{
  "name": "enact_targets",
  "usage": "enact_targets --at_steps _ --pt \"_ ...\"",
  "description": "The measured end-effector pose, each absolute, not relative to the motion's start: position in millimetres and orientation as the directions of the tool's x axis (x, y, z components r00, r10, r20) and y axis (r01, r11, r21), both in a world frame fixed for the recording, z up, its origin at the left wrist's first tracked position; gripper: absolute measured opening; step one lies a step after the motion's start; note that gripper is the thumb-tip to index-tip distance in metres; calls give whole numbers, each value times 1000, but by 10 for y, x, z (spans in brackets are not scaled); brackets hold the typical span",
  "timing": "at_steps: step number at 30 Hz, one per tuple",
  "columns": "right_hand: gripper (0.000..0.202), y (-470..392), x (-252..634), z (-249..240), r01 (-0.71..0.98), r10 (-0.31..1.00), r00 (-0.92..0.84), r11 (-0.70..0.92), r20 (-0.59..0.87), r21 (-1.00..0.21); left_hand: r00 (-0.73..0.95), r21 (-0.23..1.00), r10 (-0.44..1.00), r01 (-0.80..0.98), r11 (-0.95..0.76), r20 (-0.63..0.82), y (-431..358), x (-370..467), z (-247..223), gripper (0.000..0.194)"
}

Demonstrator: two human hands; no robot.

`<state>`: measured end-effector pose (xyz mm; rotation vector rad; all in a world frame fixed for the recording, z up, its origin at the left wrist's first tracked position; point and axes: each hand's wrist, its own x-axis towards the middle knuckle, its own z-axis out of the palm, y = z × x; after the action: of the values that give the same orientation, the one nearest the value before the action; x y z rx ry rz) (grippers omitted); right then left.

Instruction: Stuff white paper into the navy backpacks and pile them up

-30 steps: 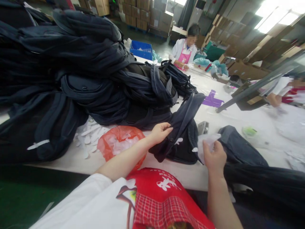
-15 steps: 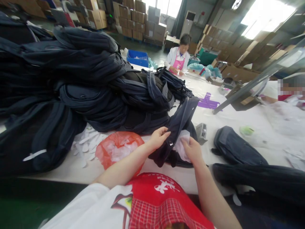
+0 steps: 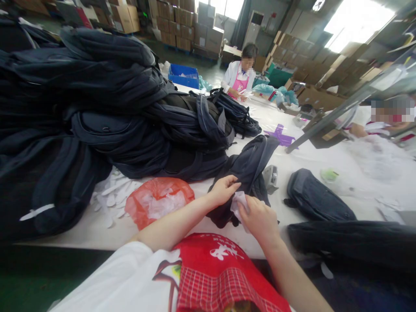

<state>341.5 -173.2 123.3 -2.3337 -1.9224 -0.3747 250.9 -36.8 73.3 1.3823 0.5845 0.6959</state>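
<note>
A dark navy backpack (image 3: 256, 158) stands tilted on the table in front of me. My left hand (image 3: 225, 190) has thumb and fingers pinched on its near edge. In my right hand (image 3: 261, 218) is a crumpled, thin white sheet (image 3: 239, 204), like tissue paper, held against the bag's near side. The fingers of that hand are wrapped round the sheet, so part of it is hidden. Left of my hands lies an open red plastic bag (image 3: 136, 206) with more thin white sheets inside.
A tall pile of navy backpacks (image 3: 113, 86) fills the left. White paper tags (image 3: 112, 195) lie scattered beside it. A small grey device (image 3: 271, 177), a navy pouch (image 3: 318, 195) and a slanting metal pole (image 3: 328, 115) are to the right. Two people work across the table.
My right hand has drawn the white sheet out and left, bunching it close to my left hand. The backpack's upper part has shifted and shows more of its front.
</note>
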Motion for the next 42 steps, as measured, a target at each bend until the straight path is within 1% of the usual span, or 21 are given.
enact_targets --at_steps 5,10,12,17,20,25,31,33,35,39,42 --pt "22 -1861 3433 1203 976 963 138 -172 231 135 622 996 779 -18 -85 78 -533 2564 732 19" --pt "23 -2007 3519 1129 984 970 127 -150 205 99 627 985 770 16 -170 123 -672 2565 719 18" --pt "23 -2050 3552 1098 985 973 110 -134 204 107 618 980 772 19 -200 146 -726 2556 719 18" --pt "27 -2147 3605 1008 964 966 42 -107 256 244 602 941 766 69 -331 225 -867 2528 740 16" --pt "27 -2201 3653 960 958 960 22 -101 281 270 613 913 745 92 -397 262 -904 2510 747 16" --pt "32 -2232 3719 982 977 972 -33 -17 233 210 621 939 752 72 -337 222 -866 2494 744 18" --pt "27 -2179 3727 1090 989 970 -63 28 234 148 635 958 747 41 -284 194 -829 2492 724 18" --pt "31 -2156 3722 1100 992 974 -57 31 220 121 634 959 749 38 -279 193 -829 2490 712 18" --pt "35 -2135 3716 1095 993 978 -52 28 204 119 631 960 752 37 -278 194 -828 2484 703 19" --pt "26 -2108 3712 1082 990 974 -54 24 218 139 637 956 745 46 -290 196 -824 2465 697 18" --pt "24 -2103 3701 1125 994 980 -42 21 194 112 649 953 735 49 -299 197 -821 2454 695 20"
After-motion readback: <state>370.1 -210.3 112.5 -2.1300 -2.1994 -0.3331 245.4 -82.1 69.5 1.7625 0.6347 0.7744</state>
